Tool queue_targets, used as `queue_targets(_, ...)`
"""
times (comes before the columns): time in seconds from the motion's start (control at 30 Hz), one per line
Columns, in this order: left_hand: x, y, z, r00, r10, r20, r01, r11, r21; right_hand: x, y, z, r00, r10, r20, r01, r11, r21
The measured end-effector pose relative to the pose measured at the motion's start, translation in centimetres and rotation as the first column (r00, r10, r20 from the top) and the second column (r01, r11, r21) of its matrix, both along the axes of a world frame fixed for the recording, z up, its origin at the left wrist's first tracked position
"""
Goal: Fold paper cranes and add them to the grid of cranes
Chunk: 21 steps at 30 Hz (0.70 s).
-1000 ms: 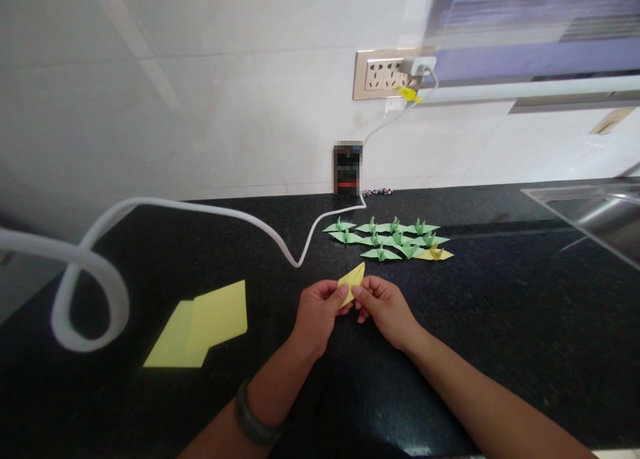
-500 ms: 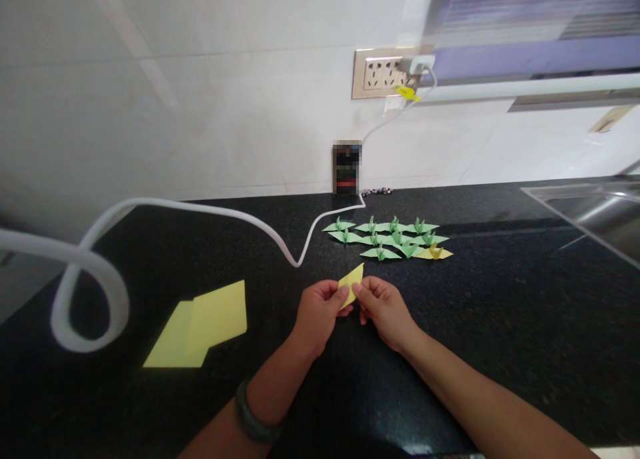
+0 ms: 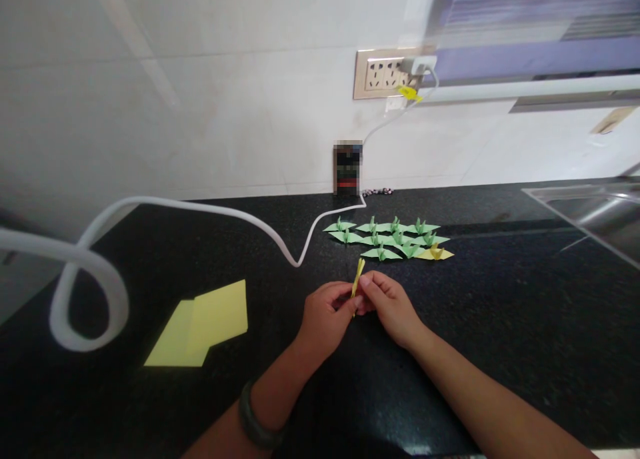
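Note:
A folded piece of yellow origami paper (image 3: 358, 276) is pinched between both hands above the dark counter, turned nearly edge-on so it looks like a narrow strip. My left hand (image 3: 327, 315) grips its lower part, thumb toward me. On the other side, my right hand (image 3: 390, 302) holds it with thumb and fingers; some fingertips are hidden behind the paper and the left hand. Just beyond the hands lie several green paper cranes (image 3: 397, 237) in rows, with one yellow paper crane (image 3: 436, 252) at the right end of the front row.
Yellow paper sheets (image 3: 220, 319) lie overlapping on the black counter (image 3: 280, 405) at the left. A white cable (image 3: 240, 215) loops across the left and back. A phone-like device (image 3: 347, 169), pixelated, leans against the wall below a socket (image 3: 380, 75). A metal sink (image 3: 600, 212) is at right.
The folded yellow paper has turned from showing a flat face to nearly edge-on. My left hand has shifted slightly right, its thumb now lower on the paper.

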<state>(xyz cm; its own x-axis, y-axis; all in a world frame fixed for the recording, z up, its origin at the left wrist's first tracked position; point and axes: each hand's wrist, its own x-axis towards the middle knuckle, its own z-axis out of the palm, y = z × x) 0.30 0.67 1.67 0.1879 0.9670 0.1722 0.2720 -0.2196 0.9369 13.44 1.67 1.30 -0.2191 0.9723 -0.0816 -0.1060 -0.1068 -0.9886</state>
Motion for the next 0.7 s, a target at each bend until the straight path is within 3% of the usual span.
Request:
queue_targets(0.07,-0.2,0.3,0.0,1.0,0.011,-0.008,-0.011,0.999,-0.047,0.1,0.0,-0.2,0.998,0.001,0.062,-0.004,0.999,0.039)
queue_targets(0.13,-0.4,0.5,0.0,0.999,0.04,-0.012,-0.041,0.993,-0.111,0.2,0.1,-0.5,0.975,-0.096,0.199,0.064,0.984,0.164)
queue_targets(0.23,-0.6,0.8,-0.2,0.997,0.046,-0.055,-0.054,0.987,-0.154,0.7,0.1,-0.3,0.854,-0.353,0.383,0.144,0.867,0.477)
queue_targets(0.33,-0.9,0.8,-0.1,0.987,-0.035,-0.156,0.017,0.994,-0.112,1.3,0.2,0.4,0.773,-0.423,0.473,0.003,0.748,0.664)
queue_targets(0.4,-1.1,0.8,0.0,0.975,-0.076,-0.209,0.059,0.995,-0.084,1.7,0.4,0.8,0.747,-0.407,0.526,-0.098,0.715,0.693)
queue_targets(0.47,-1.2,0.8,0.1,0.973,-0.076,-0.217,0.061,0.995,-0.075,1.8,0.5,1.0,0.754,-0.338,0.563,-0.168,0.73,0.662)
queue_targets(0.53,-1.2,0.8,0.1,0.981,-0.06,-0.186,0.045,0.996,-0.083,1.8,0.5,0.8,0.783,-0.254,0.568,-0.182,0.78,0.599)
queue_targets(0.7,-1.1,0.9,-0.4,0.999,0.027,-0.043,-0.033,0.988,-0.148,1.3,0.4,0.0,0.858,-0.188,0.478,-0.048,0.897,0.439)
